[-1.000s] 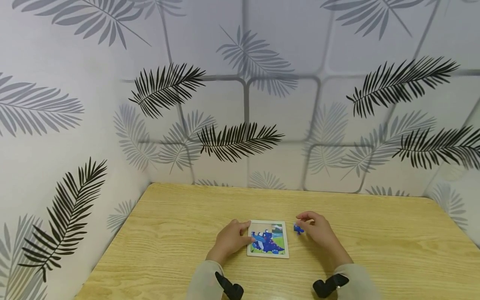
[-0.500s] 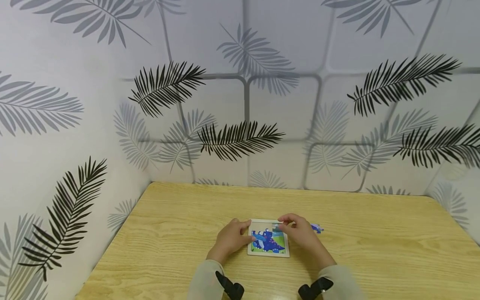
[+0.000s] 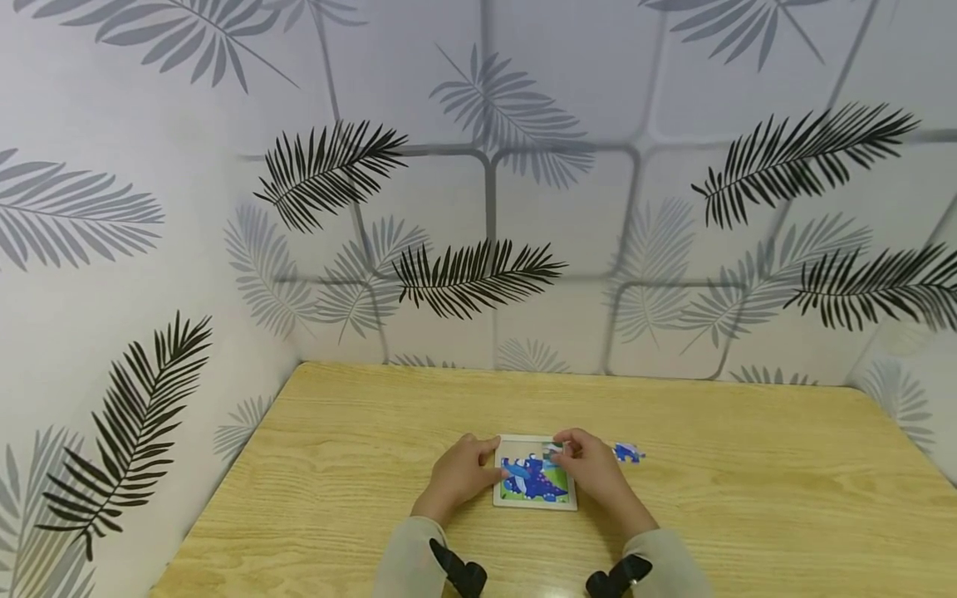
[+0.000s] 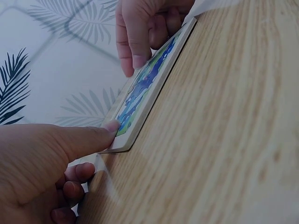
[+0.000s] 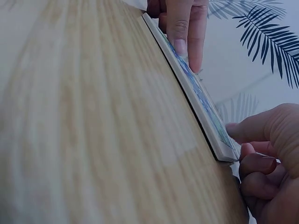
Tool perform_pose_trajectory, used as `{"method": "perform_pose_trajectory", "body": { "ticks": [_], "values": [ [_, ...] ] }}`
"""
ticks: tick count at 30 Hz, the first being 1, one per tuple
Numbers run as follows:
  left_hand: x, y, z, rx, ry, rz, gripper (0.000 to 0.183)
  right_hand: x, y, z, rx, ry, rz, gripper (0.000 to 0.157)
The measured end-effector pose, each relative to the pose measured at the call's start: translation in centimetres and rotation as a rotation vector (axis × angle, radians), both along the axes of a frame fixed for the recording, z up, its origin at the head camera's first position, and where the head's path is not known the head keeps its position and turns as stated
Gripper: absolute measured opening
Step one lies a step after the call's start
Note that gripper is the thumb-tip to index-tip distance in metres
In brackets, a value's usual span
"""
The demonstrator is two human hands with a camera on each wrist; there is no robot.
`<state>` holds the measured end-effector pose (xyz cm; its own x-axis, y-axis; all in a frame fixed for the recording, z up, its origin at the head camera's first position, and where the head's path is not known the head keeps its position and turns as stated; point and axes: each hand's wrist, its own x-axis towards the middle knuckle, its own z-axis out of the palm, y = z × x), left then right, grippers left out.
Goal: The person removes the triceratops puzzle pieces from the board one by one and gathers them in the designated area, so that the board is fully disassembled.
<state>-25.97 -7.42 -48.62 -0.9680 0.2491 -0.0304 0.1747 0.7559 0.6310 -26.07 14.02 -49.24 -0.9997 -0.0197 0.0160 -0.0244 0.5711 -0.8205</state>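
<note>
A square jigsaw puzzle in a pale wooden frame (image 3: 534, 507) lies on the table, with a blue dinosaur picture (image 3: 534, 480). My left hand (image 3: 458, 475) grips the frame's left side, thumb on its face and index finger at the upper left corner. At the upper right corner my right hand (image 3: 594, 467) holds thumb and index finger around a puzzle piece (image 3: 551, 448), its other fingers curled. The part of that piece under the fingers is hidden. Both wrist views show the fingertips against the puzzle. Blue loose puzzle material (image 3: 629, 452) lies just beyond the right hand.
The wooden table (image 3: 359, 465) reaches back to a wall (image 3: 434, 199) with a leaf pattern. A black wrist camera (image 3: 458, 571) is strapped over the left sleeve, another camera (image 3: 619, 576) over the right.
My right hand has moved left from beside the frame to its upper right corner. Blue puzzle material once seen left of that hand now shows on its right. The left hand keeps its place.
</note>
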Motion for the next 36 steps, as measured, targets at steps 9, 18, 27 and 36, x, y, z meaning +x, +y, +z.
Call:
{"method": "perform_pose_trajectory", "body": {
  "ticks": [9,18,27,36],
  "values": [
    [0.0,0.0,0.4,0.0,0.006,-0.003,0.06,-0.2,0.1,0.2,0.077,-0.014,0.014,0.024],
    [0.0,0.0,0.9,0.01,0.008,-0.001,0.06,-0.5,-0.1,1.3,0.127,-0.076,0.023,0.027],
    [0.0,0.0,0.9,0.001,0.003,-0.003,0.06,-0.7,-0.5,1.7,0.177,-0.124,0.039,0.026],
    [0.1,0.1,0.5,-0.002,-0.008,-0.011,0.061,-0.5,-0.6,1.7,0.173,-0.126,0.024,0.027]
  ]
}}
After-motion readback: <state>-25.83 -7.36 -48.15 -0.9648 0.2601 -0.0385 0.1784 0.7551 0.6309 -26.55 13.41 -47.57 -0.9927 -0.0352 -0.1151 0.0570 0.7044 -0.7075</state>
